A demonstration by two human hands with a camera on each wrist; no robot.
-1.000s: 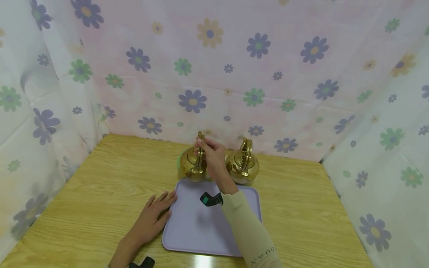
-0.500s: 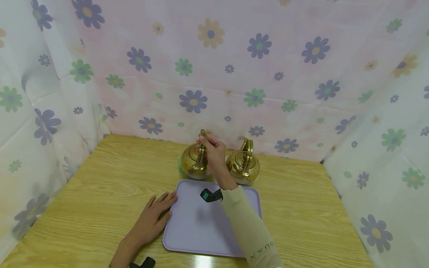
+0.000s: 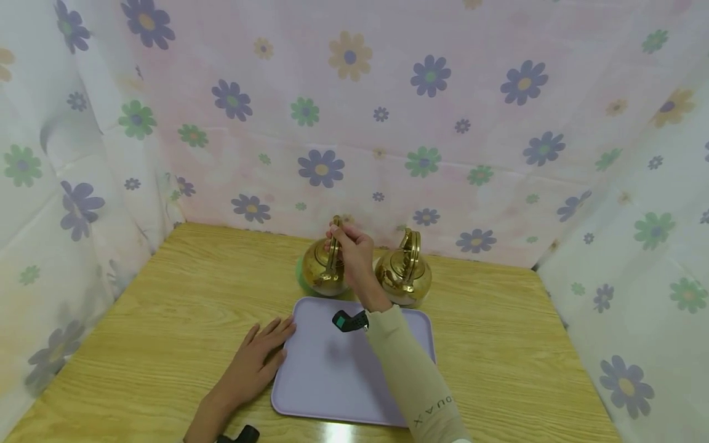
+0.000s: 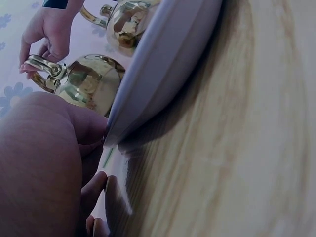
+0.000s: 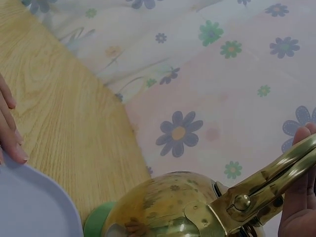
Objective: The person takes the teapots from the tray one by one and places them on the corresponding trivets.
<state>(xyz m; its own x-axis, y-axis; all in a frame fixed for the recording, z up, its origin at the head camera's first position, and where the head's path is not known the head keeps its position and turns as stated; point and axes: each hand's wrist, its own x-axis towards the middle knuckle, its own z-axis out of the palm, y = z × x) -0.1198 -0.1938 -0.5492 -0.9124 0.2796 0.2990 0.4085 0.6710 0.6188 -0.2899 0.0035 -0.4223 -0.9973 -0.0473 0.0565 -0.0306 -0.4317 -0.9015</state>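
Observation:
My right hand (image 3: 357, 255) grips the raised handle of a gold teakettle (image 3: 318, 271), with the thumb in front and fingers behind. A green round pad (image 3: 300, 274) shows at the kettle's left side; the right wrist view has the green pad (image 5: 98, 220) at its base. Whether the base touches the pad, I cannot tell. A second gold teakettle (image 3: 418, 283) stands just to the right, handle up. My left hand (image 3: 257, 363) lies on the table with straight fingers, fingertips against the left rim of a lavender tray (image 3: 332, 384). Nothing is held in it.
The lavender tray lies in front of both kettles on the wood-grain table (image 3: 183, 307). Flowered curtains (image 3: 388, 92) close in the back and both sides, with the back one close behind the kettles. Black camera mounts (image 3: 349, 321) are on the wrists.
The gripped kettle has shifted slightly right and back, and more of the green pad shows at its left. My left hand, the tray and the other kettle have stayed put.

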